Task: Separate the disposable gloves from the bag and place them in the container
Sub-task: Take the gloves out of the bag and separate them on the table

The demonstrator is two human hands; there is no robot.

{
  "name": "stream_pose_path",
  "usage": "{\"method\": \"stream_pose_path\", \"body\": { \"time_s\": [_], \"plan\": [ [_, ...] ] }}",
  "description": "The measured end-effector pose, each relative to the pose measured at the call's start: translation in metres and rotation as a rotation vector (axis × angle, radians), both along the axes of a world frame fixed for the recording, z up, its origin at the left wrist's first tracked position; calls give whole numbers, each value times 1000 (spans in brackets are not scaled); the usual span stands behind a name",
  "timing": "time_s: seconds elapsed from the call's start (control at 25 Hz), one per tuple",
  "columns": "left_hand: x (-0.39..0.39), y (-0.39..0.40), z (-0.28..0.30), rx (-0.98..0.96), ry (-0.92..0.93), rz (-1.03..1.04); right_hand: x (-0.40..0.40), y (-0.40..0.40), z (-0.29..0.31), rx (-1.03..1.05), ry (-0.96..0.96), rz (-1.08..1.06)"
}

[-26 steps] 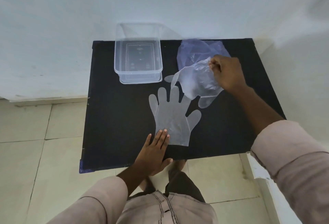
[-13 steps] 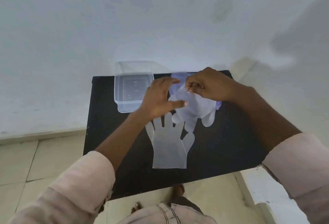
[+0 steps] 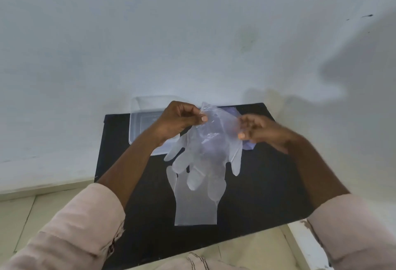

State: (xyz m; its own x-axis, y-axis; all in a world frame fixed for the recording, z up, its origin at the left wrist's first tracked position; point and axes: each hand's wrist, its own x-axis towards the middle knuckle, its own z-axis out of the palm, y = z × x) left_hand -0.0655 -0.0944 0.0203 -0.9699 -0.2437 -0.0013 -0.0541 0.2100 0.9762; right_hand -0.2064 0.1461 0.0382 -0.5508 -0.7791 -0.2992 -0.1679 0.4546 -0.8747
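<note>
Left hand (image 3: 182,117) pinches the cuff edge of a clear disposable glove (image 3: 210,147); a second ago it lay flat on the table glove's cuff at 6 o'clock. Right hand (image 3: 260,131) grips the opposite cuff edge, thumb and fingers closed on the film. Both hands are now raised, so the glove hangs between them, fingers drooping toward 6 o'clock, over the black table (image 3: 257,184).

Change: this glove has come up off the table and clear of the bag (image 3: 248,145), of which a bluish corner shows behind the right hand at 3 o'clock. Judgement: separation of this piece is nearly done; whether one layer or two are held, cannot tell.

Second glove (image 3: 196,205) lies flat at table centre, cuff toward 6 o'clock, untouched.

Container (image 3: 145,106), clear plastic, sits at 11 o'clock behind the left hand. No glove visible inside; part is hidden. Placement not yet begun.
</note>
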Motion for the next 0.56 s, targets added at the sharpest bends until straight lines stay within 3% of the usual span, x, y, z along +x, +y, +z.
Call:
{"method": "stream_pose_path", "body": {
  "time_s": [0.12, 0.32, 0.56],
  "plan": [
    [-3, -3, 4, -27, 7, 34, -2, -11, -25, -94, -164, -84],
    [-2, -13, -2, -44, -31, 96, -14, -29, -33, -263, -259, -223],
    [29, -30, -15, -15, -215, 286, -10, -70, -36, -290, -70, -111]
  ]
}}
